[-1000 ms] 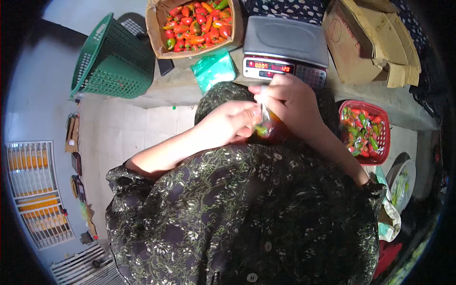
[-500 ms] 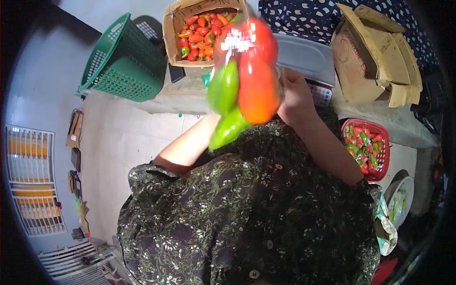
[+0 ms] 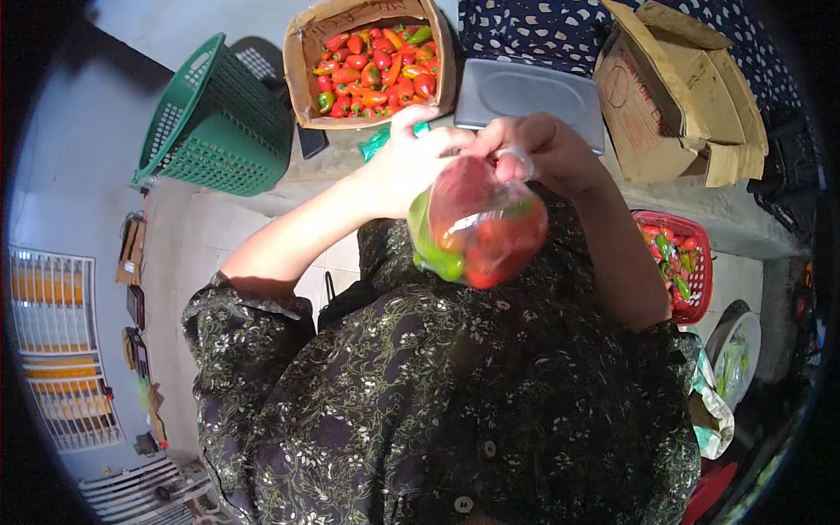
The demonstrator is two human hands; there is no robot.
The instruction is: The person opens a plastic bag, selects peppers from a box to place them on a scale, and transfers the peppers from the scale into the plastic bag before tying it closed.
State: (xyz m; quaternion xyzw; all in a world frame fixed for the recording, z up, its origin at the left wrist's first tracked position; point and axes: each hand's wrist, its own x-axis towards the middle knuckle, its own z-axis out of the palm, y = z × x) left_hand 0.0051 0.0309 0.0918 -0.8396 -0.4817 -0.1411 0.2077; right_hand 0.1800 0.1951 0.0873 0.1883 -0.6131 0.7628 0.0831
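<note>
In front of my chest hangs a clear plastic bag of red and green peppers (image 3: pixel 481 229). Its gathered neck is pinched by my right hand (image 3: pixel 553 149), whose fingers are closed. My left hand (image 3: pixel 409 162) also has its fingers at the bag's top from the other side, thumb raised, partly hidden behind the bag. Just beyond the hands lies a grey weighing scale (image 3: pixel 525 92) with a flat platform. To its left stands an open cardboard box (image 3: pixel 302 79) full of mostly red peppers (image 3: pixel 376 74).
A green perforated basket (image 3: pixel 232 144) stands far left, near a dark phone (image 3: pixel 312 142) and a green plastic bag (image 3: pixel 378 143). On the right are an open carton (image 3: pixel 643 114), a red basket (image 3: pixel 704 289) of bagged peppers and a white round tray (image 3: pixel 751 350).
The bag of peppers, blurred and raised before, has come down and turned, hanging below my hands. My left hand has come into view at its neck. The scale's platform is more exposed.
</note>
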